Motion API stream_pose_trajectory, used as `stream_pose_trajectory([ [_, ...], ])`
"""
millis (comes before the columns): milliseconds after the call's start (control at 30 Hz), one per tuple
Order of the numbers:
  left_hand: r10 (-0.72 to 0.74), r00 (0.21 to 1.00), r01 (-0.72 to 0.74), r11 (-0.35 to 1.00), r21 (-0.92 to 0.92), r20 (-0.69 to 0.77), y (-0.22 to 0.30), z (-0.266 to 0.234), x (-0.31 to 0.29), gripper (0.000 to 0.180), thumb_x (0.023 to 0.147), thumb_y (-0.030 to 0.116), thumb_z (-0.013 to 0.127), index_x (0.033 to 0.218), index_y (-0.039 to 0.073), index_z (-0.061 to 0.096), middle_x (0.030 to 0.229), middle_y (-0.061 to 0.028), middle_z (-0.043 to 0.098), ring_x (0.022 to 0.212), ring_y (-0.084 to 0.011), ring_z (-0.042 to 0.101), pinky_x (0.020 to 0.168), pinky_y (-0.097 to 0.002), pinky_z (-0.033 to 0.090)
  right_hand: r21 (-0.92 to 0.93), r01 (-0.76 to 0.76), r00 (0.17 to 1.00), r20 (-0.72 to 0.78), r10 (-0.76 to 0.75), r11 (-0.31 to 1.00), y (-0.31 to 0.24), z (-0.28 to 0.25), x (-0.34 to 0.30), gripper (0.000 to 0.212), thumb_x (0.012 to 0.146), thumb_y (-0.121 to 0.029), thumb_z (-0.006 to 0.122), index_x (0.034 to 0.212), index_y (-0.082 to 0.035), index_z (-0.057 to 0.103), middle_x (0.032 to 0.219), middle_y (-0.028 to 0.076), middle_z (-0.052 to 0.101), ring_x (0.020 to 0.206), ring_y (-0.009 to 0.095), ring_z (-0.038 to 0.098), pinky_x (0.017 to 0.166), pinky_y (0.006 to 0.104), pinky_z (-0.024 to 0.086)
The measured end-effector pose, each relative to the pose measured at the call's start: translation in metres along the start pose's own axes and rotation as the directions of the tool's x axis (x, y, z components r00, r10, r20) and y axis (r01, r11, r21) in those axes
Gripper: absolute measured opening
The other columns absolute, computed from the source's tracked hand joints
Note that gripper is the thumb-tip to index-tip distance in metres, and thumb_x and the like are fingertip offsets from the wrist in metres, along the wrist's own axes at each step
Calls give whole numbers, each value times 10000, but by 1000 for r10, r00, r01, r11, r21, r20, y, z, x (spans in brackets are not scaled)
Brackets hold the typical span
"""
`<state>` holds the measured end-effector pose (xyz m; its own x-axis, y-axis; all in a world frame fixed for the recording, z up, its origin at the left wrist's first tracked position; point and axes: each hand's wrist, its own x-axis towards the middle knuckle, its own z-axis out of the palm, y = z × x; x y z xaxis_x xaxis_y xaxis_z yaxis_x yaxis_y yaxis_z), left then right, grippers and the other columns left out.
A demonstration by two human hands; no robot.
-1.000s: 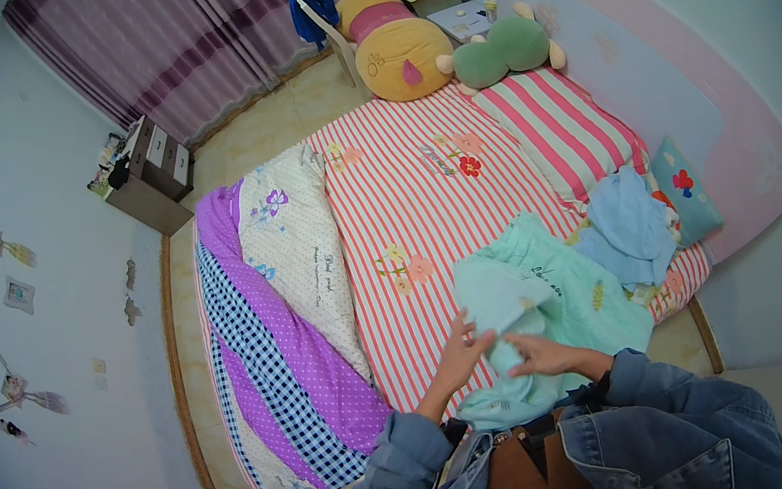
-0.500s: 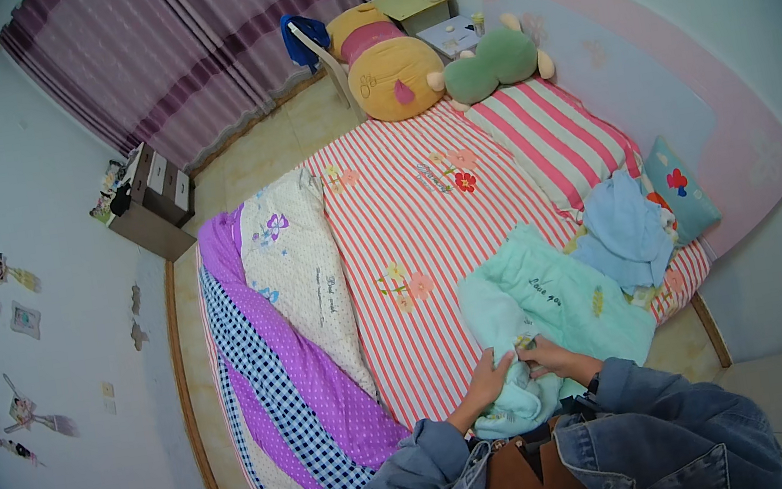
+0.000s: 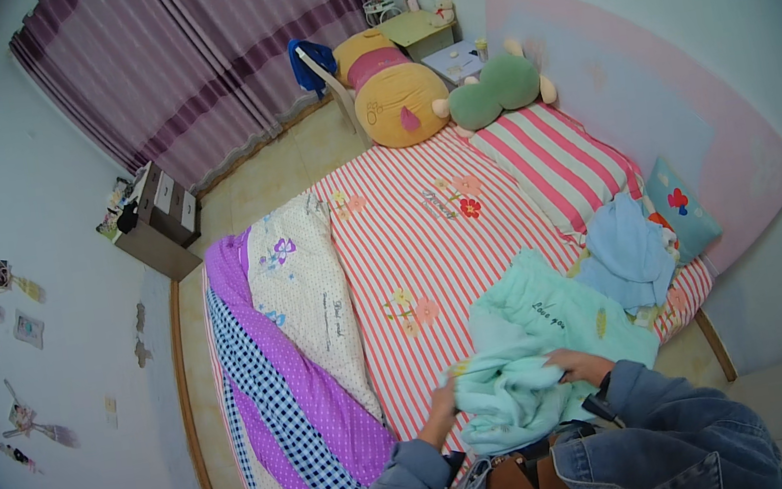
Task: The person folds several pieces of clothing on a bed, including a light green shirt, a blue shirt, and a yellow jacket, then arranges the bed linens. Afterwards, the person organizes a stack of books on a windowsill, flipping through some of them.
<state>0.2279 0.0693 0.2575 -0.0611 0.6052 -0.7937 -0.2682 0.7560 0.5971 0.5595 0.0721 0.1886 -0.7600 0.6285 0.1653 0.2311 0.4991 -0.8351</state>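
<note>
A mint-green plush cloth item [image 3: 563, 310], perhaps a garment, lies over the near right part of the bed. It has dark lettering and a small yellow patch. Its near left part is bunched into loose folds at the bed's edge, in front of my body. My left hand [image 3: 439, 411] grips the left side of this bunch, fingers closed on the fabric. At the bunch's right side my right hand [image 3: 579, 366] pinches another fold. Both hands' fingertips are partly hidden in the cloth. A crumpled light blue cloth [image 3: 626, 250] rests just beyond, toward the headboard.
Red-and-white striped sheet covers the bed [image 3: 394, 264]. A purple, checked and white quilt [image 3: 300, 380] is folded along the left. A striped pillow [image 3: 556, 164], a teal cushion [image 3: 681, 211], a green plush toy [image 3: 495, 92] and a big yellow plush bear [image 3: 401, 106] line the far and right sides.
My hands, close together before, have moved apart: the left one leftward and the right one slightly right. The mint-green cloth between them is spread wider and more rumpled.
</note>
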Motion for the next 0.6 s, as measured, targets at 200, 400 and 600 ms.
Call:
stream_pose_trajectory([
  [200,505,851,-525,815,-243,-146,184,-172,41,662,916,579,387,1213,1,510,1142,-140,588,917,-225,601,796,-313,493,706,184,534,-656,534,683,-19,-244,8,435,855,-201,594,1258,-67,497,1154,114,567,1074,228,541,989,351,396],
  [400,916,121,-967,21,-254,-382,329,-264,-203,605,947,497,363,1292,0,405,1264,-158,500,1124,-280,518,948,-440,440,254,516,218,-962,161,818,-234,-378,-19,454,911,-157,495,1346,-104,375,1204,118,519,1101,229,529,926,363,468],
  [600,785,172,-983,98,-154,-595,224,-254,-326,574,976,415,311,1352,-18,333,1338,-207,413,1130,-360,506,933,-464,450,387,594,173,-918,357,706,-242,-308,-29,468,910,-130,493,1359,-123,362,1259,135,481,1143,276,505,957,398,445],
])
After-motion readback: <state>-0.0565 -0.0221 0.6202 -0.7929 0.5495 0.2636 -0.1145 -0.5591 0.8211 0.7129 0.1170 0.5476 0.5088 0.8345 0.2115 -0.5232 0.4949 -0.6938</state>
